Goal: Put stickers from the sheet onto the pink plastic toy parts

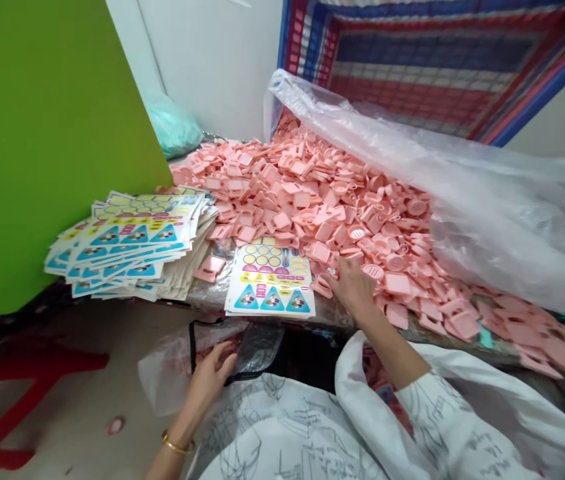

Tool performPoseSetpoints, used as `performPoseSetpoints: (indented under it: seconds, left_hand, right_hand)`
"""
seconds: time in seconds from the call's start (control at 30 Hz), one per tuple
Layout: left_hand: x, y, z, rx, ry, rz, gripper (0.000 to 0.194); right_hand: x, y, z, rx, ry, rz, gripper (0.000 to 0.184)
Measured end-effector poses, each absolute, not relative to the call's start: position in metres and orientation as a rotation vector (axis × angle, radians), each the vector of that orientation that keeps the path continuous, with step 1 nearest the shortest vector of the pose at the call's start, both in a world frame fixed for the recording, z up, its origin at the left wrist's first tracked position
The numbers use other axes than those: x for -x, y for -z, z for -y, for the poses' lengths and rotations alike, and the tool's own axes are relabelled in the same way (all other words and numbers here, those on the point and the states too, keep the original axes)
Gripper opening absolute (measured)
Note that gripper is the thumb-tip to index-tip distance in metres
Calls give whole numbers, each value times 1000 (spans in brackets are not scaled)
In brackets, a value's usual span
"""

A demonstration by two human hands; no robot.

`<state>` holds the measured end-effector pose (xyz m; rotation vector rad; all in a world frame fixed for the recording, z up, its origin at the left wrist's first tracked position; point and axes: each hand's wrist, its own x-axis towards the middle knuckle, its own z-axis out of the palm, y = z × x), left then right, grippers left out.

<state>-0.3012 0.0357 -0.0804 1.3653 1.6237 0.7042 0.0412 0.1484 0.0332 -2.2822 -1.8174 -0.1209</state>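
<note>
My right hand (pixel 355 287) reaches to the front of a heap of pink plastic pieces (pixel 307 193), its fingers closed at a small pink plastic piece (pixel 331 275) with a coloured mark; the fingertips partly hide it. Left of that hand lies a sticker sheet (pixel 270 283) printed with yellow circles and blue triangles. My left hand (pixel 212 367) is low, below the table edge, over a clear plastic bag with black edging (pixel 257 350). Its fingers are loosely bent and apart, with nothing visible in them. Pink pieces show inside the bag.
A thick stack of sticker sheets (pixel 132 247) stands at left beside a green panel (pixel 52 147). A translucent plastic sack (pixel 412 160) drapes over the heap, before a striped blue-framed basket (pixel 412 67). A red stool (pixel 27 393) is on the floor at left.
</note>
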Motion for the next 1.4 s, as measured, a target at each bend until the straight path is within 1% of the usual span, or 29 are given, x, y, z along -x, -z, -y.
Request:
performPoseSetpoints:
  seconds: [0.07,0.17,0.3,0.4,0.47,0.5,0.6,0.67,0.73,0.83,0.93,1.0,1.07,1.17,1.33,1.4]
  left_hand:
    - [293,63,-33,-1311,-680,-1532,46]
    - [284,48,-31,-1274,-742,-1475,45]
    - [275,41,-34,-1161,-830,-1423,48]
    - [268,35,-42,-1287,-970,-1469,43]
    - [261,29,-52,-1520,-1076,-1493,39]
    - [257,25,-57,-1647,-1100,-1483,40]
    - [244,17,-76,-1879,-1046,-1458,52]
    - [238,12,-83,-1865,-1055,-1511,56]
    - [235,9,-83,-1746,-1146,-1571,54]
    - [235,9,-69,-1384,-1322,-1613,46]
    - [238,17,-53,-848,-1397,-1577,43]
    - [239,24,-50,-509,-1345,-1474,47]
    - [238,28,-55,-318,-1279,-1314,49]
    - [234,26,-70,-248,-1263,-1111,46]
    - [222,8,-83,-312,-1313,-1092,45]
    - [217,1,-84,-390,-1337,-1050,43]
  right_hand:
    - [-38,-32,-155,2308,140,1864,49]
    - [-42,-32,-158,2307,134,1894,36]
    - [-56,-33,-158,2353,102,1753,30]
    - [-65,-31,-159,2323,91,1688,27]
    - [-67,-28,-158,2228,104,1697,30]
    - [-66,-27,-156,2161,136,1691,35]
    - [-49,-21,-142,1946,276,1654,53]
    - [-30,-15,-126,1809,270,1795,53]
    - [-11,-6,-109,1675,166,2121,52]
    - [5,11,-94,1622,107,2485,56]
    - [-1,26,-92,1587,135,2572,57]
    - [-10,31,-94,1472,140,2571,55]
    - [-19,34,-96,1357,152,2536,52]
    - [-25,33,-97,1304,165,2404,47]
    - [-25,32,-99,1310,78,2233,45]
    - [-25,33,-101,1346,60,2150,41]
